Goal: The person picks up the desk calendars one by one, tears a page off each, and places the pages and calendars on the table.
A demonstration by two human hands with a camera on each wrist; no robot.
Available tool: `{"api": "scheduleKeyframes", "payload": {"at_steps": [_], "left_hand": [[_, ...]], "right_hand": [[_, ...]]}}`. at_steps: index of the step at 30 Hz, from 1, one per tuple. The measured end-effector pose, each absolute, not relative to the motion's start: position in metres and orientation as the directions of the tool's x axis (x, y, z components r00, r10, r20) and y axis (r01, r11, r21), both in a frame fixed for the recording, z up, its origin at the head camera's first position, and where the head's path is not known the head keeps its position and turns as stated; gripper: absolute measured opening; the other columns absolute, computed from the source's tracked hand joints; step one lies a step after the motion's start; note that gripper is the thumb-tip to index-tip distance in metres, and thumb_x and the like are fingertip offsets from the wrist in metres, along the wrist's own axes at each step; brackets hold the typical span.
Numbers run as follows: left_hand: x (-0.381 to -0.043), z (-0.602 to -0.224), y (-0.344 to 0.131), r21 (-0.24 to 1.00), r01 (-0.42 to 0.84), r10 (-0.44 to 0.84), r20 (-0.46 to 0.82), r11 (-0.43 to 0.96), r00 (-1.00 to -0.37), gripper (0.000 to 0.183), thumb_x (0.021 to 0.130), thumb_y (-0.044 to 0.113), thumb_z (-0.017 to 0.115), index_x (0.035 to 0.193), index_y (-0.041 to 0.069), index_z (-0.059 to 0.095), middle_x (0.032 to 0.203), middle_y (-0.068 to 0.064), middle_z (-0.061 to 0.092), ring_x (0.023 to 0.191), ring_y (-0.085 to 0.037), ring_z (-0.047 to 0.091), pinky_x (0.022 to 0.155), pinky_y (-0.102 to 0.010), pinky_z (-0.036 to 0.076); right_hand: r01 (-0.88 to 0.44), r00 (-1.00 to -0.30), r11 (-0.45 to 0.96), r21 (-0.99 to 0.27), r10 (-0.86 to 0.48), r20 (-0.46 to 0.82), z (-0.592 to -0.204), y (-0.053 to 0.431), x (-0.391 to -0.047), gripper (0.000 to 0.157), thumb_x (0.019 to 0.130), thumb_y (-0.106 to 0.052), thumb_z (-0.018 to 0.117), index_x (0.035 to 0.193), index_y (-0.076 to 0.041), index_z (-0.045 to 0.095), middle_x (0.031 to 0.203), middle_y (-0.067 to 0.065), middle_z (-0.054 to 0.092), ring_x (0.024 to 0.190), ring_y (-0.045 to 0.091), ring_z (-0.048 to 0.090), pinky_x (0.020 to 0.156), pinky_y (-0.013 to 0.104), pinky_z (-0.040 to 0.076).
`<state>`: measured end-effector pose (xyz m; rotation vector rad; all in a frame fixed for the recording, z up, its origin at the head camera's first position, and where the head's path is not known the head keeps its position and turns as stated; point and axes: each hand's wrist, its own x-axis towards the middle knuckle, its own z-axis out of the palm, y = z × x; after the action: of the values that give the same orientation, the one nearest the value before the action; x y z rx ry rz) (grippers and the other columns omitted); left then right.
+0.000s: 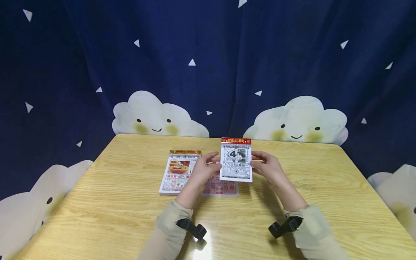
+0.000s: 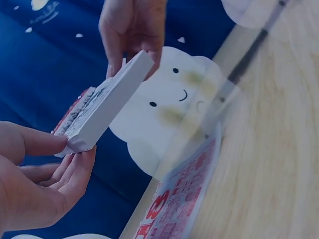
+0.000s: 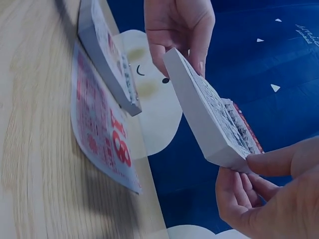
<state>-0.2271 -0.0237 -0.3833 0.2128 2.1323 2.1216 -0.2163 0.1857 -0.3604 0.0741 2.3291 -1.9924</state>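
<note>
Plainly, in the head view a small tear-off calendar (image 1: 236, 160) is held above the table (image 1: 113, 216), near the middle, between both hands. Its left edge is pinched by the left hand (image 1: 203, 169) and its right edge by the right hand (image 1: 269, 167). The printed face is turned up, with the red header strip (image 1: 236, 141) at the far end. To the left, a second calendar (image 1: 178, 180) is laid flat; a pink-printed sheet (image 1: 221, 188) is seen on the table partly behind the left hand.

In the left wrist view, the thumb of the left hand is set on the printed face and the fingers are placed beneath; the opposite side is gripped by the right hand. A thick white page edge (image 2: 107, 107) is shown. From this the pad is judged light, fairly stiff as a block, with soft leaves that could fan or crease if only the top ones were caught.

In the right wrist view, the same grip is mirrored: right thumb above, fingers under. The header strip looks glossy and is judged slippery, so a hold there is less advised. The side edges, with the full thickness taken between thumb and fingers, are judged the best place. The pink-printed sheet, seen as thin and slightly bowed, is judged far floppier and easily torn; support along an edge would be needed.
</note>
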Motion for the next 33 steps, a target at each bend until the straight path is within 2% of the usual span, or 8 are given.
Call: {"api": "scheduleKeyframes", "payload": {"at_steps": [3,9,16,22,27,33], "left_hand": [[-0.229,-0.383,-0.030,1.000,0.013,0.217,0.017,-0.023,-0.976,0.046,0.083,-0.001,0.055,0.129,-0.001,0.048,0.117,-0.020,0.052,0.080,-0.011,0.058,0.080,-0.041,0.052],[-0.235,-0.385,-0.039,0.997,0.040,0.229,0.055,-0.071,-0.972,0.047,0.083,-0.003,0.056,0.129,0.004,0.049,0.115,-0.021,0.054,0.083,-0.012,0.059,0.079,-0.039,0.052],[-0.237,-0.384,-0.049,0.999,0.031,0.248,0.039,-0.037,-0.968,0.049,0.086,0.002,0.057,0.133,0.010,0.046,0.119,-0.018,0.056,0.091,-0.014,0.058,0.086,-0.041,0.049],[-0.238,-0.383,-0.053,0.992,0.042,0.277,0.075,-0.121,-0.958,0.049,0.089,0.003,0.053,0.136,0.014,0.042,0.116,-0.019,0.057,0.085,-0.014,0.061,0.078,-0.036,0.052],[-0.239,-0.384,-0.055,0.977,0.020,0.287,0.081,-0.210,-0.954,0.050,0.089,0.002,0.052,0.136,0.017,0.040,0.109,-0.015,0.062,0.080,-0.015,0.064,0.076,-0.032,0.053],[-0.239,-0.386,-0.056,0.965,-0.018,0.315,0.067,-0.261,-0.947,0.052,0.091,0.002,0.048,0.140,0.013,0.034,0.123,-0.019,0.055,0.083,-0.012,0.064,0.078,-0.030,0.052]], "right_hand": [[0.074,-0.997,0.143,-0.987,-0.012,-0.077,-0.358,0.182,-0.217,0.045,0.087,0.001,0.051,0.130,0.009,0.040,0.115,0.019,0.048,0.081,0.004,0.056,0.079,0.023,0.052],[0.043,-0.999,0.135,-0.990,-0.002,-0.044,-0.354,0.175,-0.217,0.045,0.085,0.000,0.053,0.129,0.008,0.043,0.113,0.016,0.049,0.084,0.007,0.055,0.080,0.026,0.052],[-0.008,-1.000,0.114,-0.993,-0.026,0.005,-0.351,0.169,-0.216,0.046,0.085,0.000,0.053,0.129,0.007,0.043,0.113,0.016,0.049,0.084,0.005,0.055,0.080,0.026,0.052],[-0.051,-0.998,0.088,-0.995,-0.037,0.048,-0.349,0.166,-0.219,0.046,0.086,0.000,0.053,0.130,0.006,0.042,0.117,0.019,0.046,0.082,0.003,0.056,0.079,0.023,0.052],[-0.089,-0.995,0.070,-0.994,-0.047,0.086,-0.347,0.163,-0.222,0.045,0.086,0.001,0.054,0.129,0.008,0.043,0.115,0.018,0.048,0.081,0.002,0.057,0.077,0.021,0.052],[-0.118,-0.992,0.066,-0.991,-0.055,0.114,-0.346,0.162,-0.223,0.044,0.086,0.003,0.053,0.128,0.009,0.044,0.115,0.018,0.049,0.080,0.001,0.058,0.076,0.021,0.052]]}}
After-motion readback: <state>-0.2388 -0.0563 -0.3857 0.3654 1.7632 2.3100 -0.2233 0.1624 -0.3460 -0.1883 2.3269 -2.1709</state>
